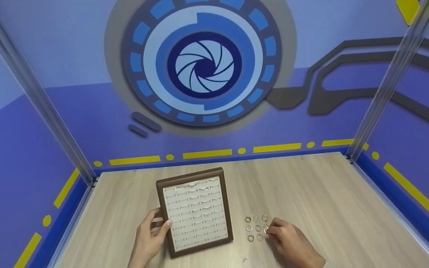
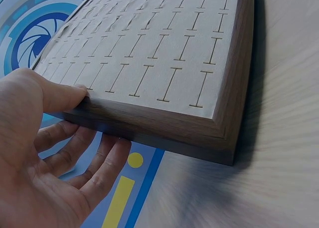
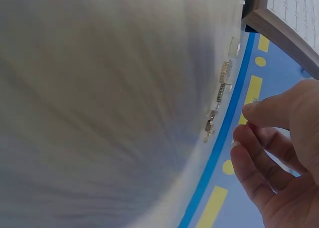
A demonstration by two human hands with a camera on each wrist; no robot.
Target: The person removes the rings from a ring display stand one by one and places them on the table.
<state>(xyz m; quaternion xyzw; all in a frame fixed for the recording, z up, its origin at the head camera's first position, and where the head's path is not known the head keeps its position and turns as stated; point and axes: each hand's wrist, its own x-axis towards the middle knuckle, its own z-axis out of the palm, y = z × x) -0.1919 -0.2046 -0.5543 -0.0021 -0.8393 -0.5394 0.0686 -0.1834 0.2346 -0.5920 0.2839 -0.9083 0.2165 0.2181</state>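
Observation:
A brown-framed ring display tray (image 1: pixel 196 212) with a pale slotted pad stands tilted over the table. My left hand (image 1: pixel 149 234) grips its left edge. In the left wrist view, the thumb (image 2: pixel 75 96) lies over the frame's rim and the other fingers are beneath it. Right of the tray, small rings (image 1: pixel 258 228) lie in neat rows on the table. My right hand (image 1: pixel 292 240) is at the right side of these rows, thumb and forefinger pinching a ring (image 1: pixel 266 229). Fingers partly cover that ring, and the hand hides the table just behind it.
Beneath everything is a light wood-grain table (image 1: pixel 330 193). A blue printed wall (image 1: pixel 88 119) with yellow marks rises behind it, and metal posts (image 1: pixel 393 78) stand at the back corners.

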